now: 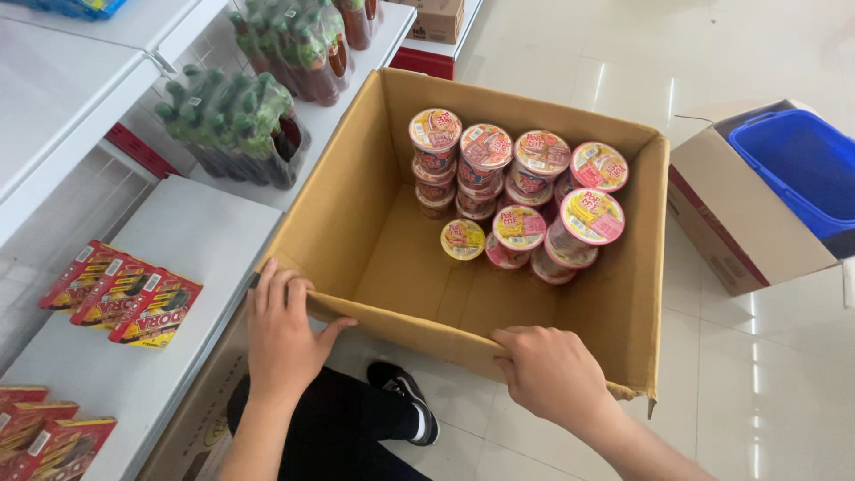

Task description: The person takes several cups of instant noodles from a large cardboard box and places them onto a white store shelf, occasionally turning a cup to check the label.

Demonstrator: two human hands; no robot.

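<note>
1. Firmly closed on near flap of open brown cardboard box (356, 191): left hand (283, 334) at its left corner, right hand (550, 372) further right.
2. Beyond both grips, against far wall: stacked pink-lidded noodle cups (521, 183), nearer right hand.
3. Left: white shelf (191, 245).

Both the left hand (283, 334) and the right hand (550, 370) gripped the near rim of a cardboard box (356, 187) holding noodle cups (521, 191).

On your left, white shelves (191, 236) carry red snack packets (120, 294) near you and shrink-wrapped green-capped bottles (236, 125) farther off. To your right, a second cardboard box (739, 223) on the tiled floor (766, 374) holds a blue basket (806, 165).
</note>
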